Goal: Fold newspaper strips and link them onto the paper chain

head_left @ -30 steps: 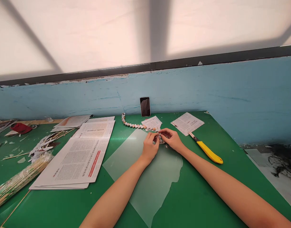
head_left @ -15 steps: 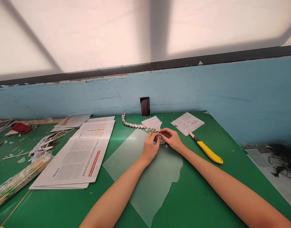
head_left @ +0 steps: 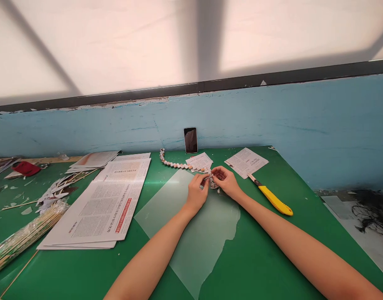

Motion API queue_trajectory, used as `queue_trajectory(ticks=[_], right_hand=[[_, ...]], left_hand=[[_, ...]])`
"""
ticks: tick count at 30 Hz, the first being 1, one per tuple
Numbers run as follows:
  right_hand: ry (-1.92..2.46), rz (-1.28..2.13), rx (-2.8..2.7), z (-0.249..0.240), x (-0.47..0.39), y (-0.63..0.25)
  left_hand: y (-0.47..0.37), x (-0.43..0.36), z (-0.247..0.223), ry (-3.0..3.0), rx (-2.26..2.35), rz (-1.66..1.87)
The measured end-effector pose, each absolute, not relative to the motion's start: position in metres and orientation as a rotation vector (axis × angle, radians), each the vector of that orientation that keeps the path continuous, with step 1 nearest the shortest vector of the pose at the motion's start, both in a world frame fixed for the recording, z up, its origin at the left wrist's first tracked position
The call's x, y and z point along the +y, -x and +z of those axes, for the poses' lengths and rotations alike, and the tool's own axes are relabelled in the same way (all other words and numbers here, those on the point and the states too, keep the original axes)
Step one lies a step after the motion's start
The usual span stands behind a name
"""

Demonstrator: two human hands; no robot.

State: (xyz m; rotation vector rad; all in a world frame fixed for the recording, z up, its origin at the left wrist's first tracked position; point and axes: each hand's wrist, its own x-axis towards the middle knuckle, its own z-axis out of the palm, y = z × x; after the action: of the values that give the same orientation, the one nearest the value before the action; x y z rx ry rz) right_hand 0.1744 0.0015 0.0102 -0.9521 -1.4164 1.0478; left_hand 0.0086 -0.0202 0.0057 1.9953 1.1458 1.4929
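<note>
A zigzag chain of folded paper (head_left: 175, 165) curves across the green table, and its near end runs in between my two hands. My left hand (head_left: 197, 189) pinches that end from the left, thumb and index finger closed. From the right, my right hand (head_left: 225, 181) grips the same end with bent fingers. Part of the folded paper shows below the fingertips; the exact fold is hidden by them. A piece of newspaper (head_left: 201, 161) lies just behind the hands. Under them is a translucent sheet (head_left: 191, 233) with one ragged edge.
A yellow-handled utility knife (head_left: 275, 201) lies at right, its tip touching a newspaper square (head_left: 247, 162). A phone (head_left: 190, 140) leans on the blue wall. Stacked newspapers (head_left: 100, 208) and bundled bamboo sticks (head_left: 26, 237) are at left, with scraps and a red cloth-like item (head_left: 26, 168).
My right fingers have shifted slightly at the chain's end, and a little more of the folded paper shows between the hands. The other things on the table stay in place.
</note>
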Motion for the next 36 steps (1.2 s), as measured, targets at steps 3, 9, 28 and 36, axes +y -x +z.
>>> queue_trajectory(ticks=[3, 9, 28, 36], right_hand=[[0.957, 1.048, -1.409, 0.009, 0.0023, -0.1746], [0.96, 1.046, -1.411, 0.0071, 0.0026, -0.1752], [0.977, 1.032, -1.441, 0.0088, 0.0004, -0.1752], [1.004, 1.032, -1.432, 0.0062, 0.002, -0.1753]], left_hand=[[-0.0082, -0.0198, 0.0053, -1.981, 1.157, 1.488], [-0.0089, -0.0203, 0.0069, -1.973, 1.188, 1.493], [-0.0086, -0.0197, 0.0059, -1.97, 1.198, 1.512], [-0.0079, -0.0209, 0.0073, -1.968, 1.221, 1.511]])
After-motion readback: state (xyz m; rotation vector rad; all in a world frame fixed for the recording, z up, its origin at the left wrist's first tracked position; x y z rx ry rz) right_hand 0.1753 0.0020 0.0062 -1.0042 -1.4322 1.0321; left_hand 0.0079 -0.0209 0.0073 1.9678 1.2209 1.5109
